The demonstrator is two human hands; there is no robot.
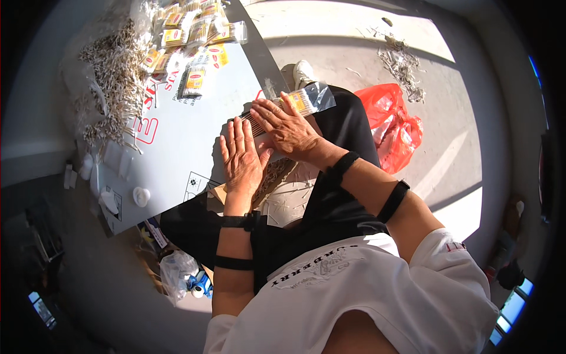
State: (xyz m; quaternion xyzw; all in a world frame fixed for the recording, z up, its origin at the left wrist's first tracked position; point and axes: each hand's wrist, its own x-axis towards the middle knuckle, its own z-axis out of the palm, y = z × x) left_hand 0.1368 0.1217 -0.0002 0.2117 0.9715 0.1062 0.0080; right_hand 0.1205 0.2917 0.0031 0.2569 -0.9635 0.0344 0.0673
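The right hand (289, 128) lay palm down across a packet (303, 101) of swabs, fingers straight and spread toward the upper left, not curled round it; its thumb was mostly hidden, so any pinch from below could not be determined. The left hand (243, 165) was likewise flat and unclosed, fingers extended away from the body, with its fingertips at the packet's left end; contact there could not be confirmed. The packet was at the near right edge of the table (171, 127), its clear end projecting over the right thigh; its middle was covered by the right hand.

Below the hands, a carton (219, 193) was largely concealed by the left hand and forearm; swabs were visible inside it, in shadow. At the table's far end lay a heap of filled packets (199, 30), cut off by the upper edge; left of these, a large clear bag (88, 74) held a mass of loose swabs (115, 76). A small white cup (141, 196) stood near the table's near left corner; a red bag (389, 127) sat on the floor beside the right leg, its contents indistinct; farther off, loose swabs were scattered on the floor.
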